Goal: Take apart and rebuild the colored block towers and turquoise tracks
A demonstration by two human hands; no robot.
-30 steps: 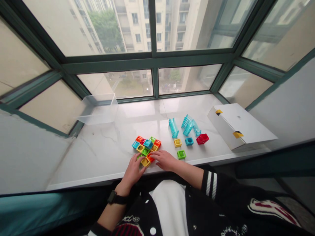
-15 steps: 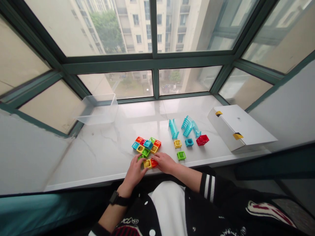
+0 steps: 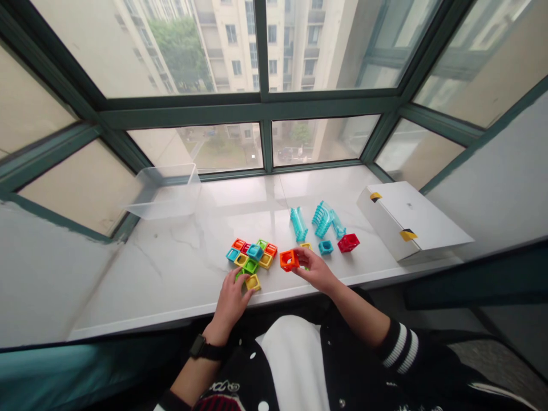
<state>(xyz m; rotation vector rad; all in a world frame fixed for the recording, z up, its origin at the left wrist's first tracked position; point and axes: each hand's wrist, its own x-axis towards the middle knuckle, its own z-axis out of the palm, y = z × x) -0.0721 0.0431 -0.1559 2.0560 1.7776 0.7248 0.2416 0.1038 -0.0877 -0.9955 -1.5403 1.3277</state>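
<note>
My right hand [image 3: 317, 270] is raised over the sill with an orange cube block [image 3: 289, 261] pinched in its fingertips. My left hand [image 3: 232, 298] grips a yellow cube block [image 3: 253, 282] at the near end of a group of joined blocks, thumb along its near side and fingers by a green block they partly hide. Red, blue, yellow, green and orange open-sided blocks make up that group, with a blue block [image 3: 256, 252] raised on top. Behind my right hand, a yellow block [image 3: 305, 246] and a green one are mostly covered.
A blue block [image 3: 326, 247] and a red block [image 3: 349, 243] lie to the right. Clear blue track pieces [image 3: 298, 224] are behind them. A transparent bin [image 3: 166, 208] stands back left, a white box [image 3: 411, 220] at right. The white sill [image 3: 180, 285] ends at a front edge before me.
My right hand has pulled the orange block off the group's near end and carried it to the right. My left hand stays at the yellow block. The view has shifted slightly.
</note>
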